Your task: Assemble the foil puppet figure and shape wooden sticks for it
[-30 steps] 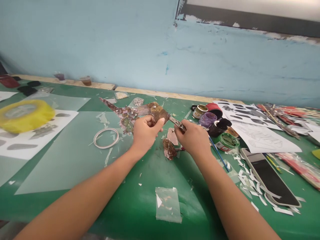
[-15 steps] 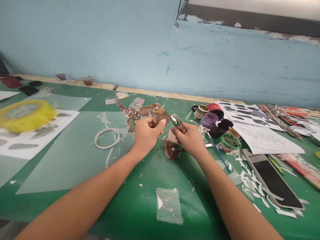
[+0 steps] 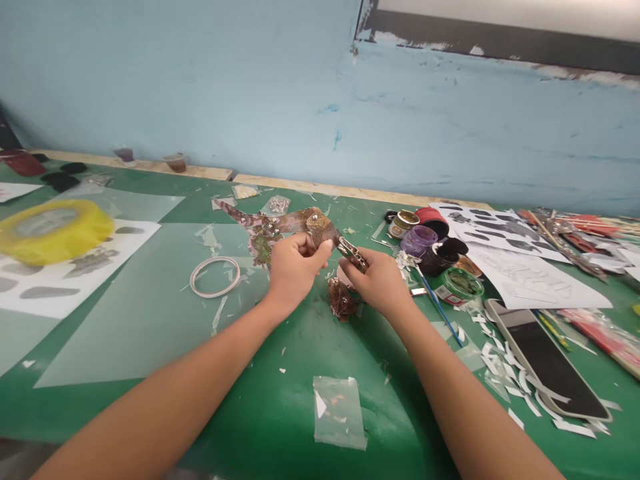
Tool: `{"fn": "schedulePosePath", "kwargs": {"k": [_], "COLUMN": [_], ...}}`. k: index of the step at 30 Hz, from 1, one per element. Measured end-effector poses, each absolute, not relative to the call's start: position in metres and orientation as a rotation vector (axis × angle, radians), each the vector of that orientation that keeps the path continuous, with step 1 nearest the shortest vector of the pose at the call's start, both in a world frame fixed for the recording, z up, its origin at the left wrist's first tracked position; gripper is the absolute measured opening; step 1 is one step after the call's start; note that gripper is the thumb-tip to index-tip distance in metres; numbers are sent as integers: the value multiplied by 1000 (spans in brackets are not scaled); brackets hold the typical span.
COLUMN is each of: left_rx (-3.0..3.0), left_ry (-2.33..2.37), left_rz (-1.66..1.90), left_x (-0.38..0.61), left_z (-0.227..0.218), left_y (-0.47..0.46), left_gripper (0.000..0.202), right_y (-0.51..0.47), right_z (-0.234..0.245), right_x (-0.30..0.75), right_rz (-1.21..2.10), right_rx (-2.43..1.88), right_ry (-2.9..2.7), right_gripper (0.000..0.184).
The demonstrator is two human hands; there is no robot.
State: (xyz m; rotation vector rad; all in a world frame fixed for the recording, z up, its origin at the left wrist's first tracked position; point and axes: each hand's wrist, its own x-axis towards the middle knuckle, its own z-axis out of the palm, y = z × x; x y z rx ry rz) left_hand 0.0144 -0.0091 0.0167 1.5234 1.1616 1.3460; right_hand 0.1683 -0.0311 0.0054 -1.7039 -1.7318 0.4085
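Note:
My left hand [image 3: 299, 272] pinches a brown, patterned, flat decorated cutout [image 3: 295, 220] between thumb and fingers. Its long pointed tip reaches to the left, small silvery beads dot its surface, and a pink-green ragged part hangs below. In my right hand [image 3: 377, 280] is a small metal tool like a nail clipper [image 3: 351, 252]. Its head touches the cutout's right edge. On the table just below my hands sits a brown crinkled decorated piece [image 3: 341, 300], partly hidden behind my right hand.
A white tape ring [image 3: 215, 277] and a yellow tape roll [image 3: 55, 230] lie to the left. Paint pots [image 3: 420, 240], a blue brush [image 3: 440, 310], a phone [image 3: 547, 360] and paper scraps [image 3: 500, 363] are on the right. A clear plastic piece [image 3: 340, 413] lies in front.
The cutout has shifted a little left, its pointed tip swinging outward. My right hand has turned slightly, bringing the tool's head against the cutout's edge.

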Motion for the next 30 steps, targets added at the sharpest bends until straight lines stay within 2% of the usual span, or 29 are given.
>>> {"fn": "schedulePosePath", "kwargs": {"k": [9, 30], "left_rx": [1355, 1410], "left_ry": [1047, 1085], "left_rz": [1306, 1288], "left_x": [18, 19], "left_z": [20, 22], "left_y": [-12, -15], "left_gripper": [35, 34], "right_y": [-30, -31], "right_z": [8, 14], "right_x": [165, 163], "right_rz": [456, 271], "right_rx": [-1666, -1865], "right_ry": [-1680, -1732], "right_gripper": [32, 25]}}
